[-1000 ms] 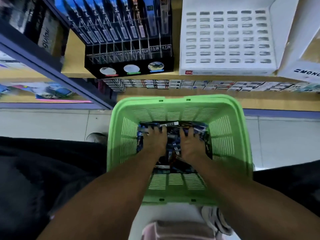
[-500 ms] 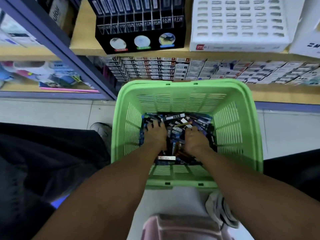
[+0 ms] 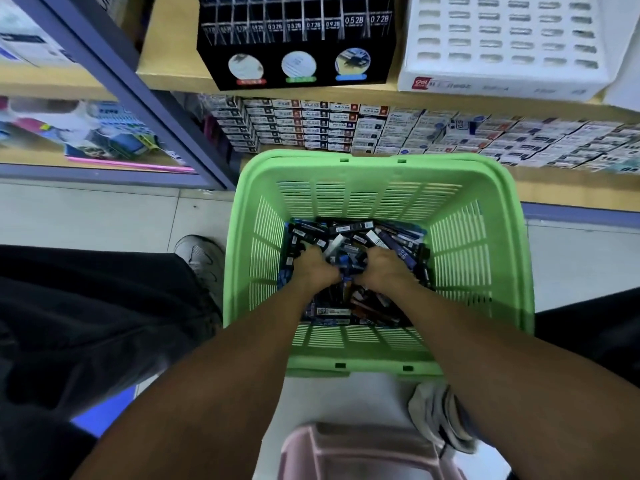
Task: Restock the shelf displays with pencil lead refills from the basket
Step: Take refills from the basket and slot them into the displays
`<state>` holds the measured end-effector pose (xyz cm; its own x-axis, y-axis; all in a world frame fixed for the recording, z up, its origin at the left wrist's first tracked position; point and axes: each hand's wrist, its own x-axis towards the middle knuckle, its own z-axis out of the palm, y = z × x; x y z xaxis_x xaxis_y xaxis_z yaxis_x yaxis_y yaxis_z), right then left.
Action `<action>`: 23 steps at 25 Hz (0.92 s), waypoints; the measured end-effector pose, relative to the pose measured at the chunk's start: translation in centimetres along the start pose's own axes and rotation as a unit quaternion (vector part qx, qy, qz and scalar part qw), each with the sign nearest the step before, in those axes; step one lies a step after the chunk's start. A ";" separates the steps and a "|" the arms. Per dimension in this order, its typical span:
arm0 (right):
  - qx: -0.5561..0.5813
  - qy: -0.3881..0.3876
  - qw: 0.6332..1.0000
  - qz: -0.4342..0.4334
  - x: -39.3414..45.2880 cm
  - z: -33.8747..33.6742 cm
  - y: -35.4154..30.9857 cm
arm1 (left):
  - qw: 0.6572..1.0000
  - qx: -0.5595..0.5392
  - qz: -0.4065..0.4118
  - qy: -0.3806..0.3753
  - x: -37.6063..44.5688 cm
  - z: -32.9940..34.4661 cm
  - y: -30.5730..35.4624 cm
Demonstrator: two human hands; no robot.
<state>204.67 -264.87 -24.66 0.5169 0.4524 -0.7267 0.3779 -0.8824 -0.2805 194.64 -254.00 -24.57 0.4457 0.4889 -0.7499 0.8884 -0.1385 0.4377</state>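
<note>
Pencil lead refills (image 3: 349,233) fill the green basket (image 3: 478,258) — left hand (image 3: 313,268) and right hand (image 3: 384,270) each grasp a bunch.

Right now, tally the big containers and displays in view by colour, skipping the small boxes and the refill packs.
Green: 1, the basket holding the refill packs
Black: 1, the lead display on the shelf
White: 1, the slotted tray beside it
Pink: 1, the bin at the bottom edge
Total: 4
</note>
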 end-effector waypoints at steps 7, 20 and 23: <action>0.292 -0.046 0.955 0.028 -0.4 -0.4 -0.6 | 0.958 -0.280 0.012 -0.065 -0.9 0.1 0.7; 0.505 -0.065 0.857 0.081 -1.1 -3.5 -1.0 | 0.958 -0.266 0.091 0.061 -0.7 -1.4 1.3; 0.334 -0.051 0.936 0.094 -1.5 -3.8 -0.8 | 0.961 -0.241 0.110 0.076 -1.1 -2.0 1.5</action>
<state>206.49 -264.33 -20.90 0.4372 0.2960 -0.8493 -0.2959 -0.8444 -0.4466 195.23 -253.01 -22.10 0.5637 0.6188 -0.5471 0.6033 0.1439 0.7844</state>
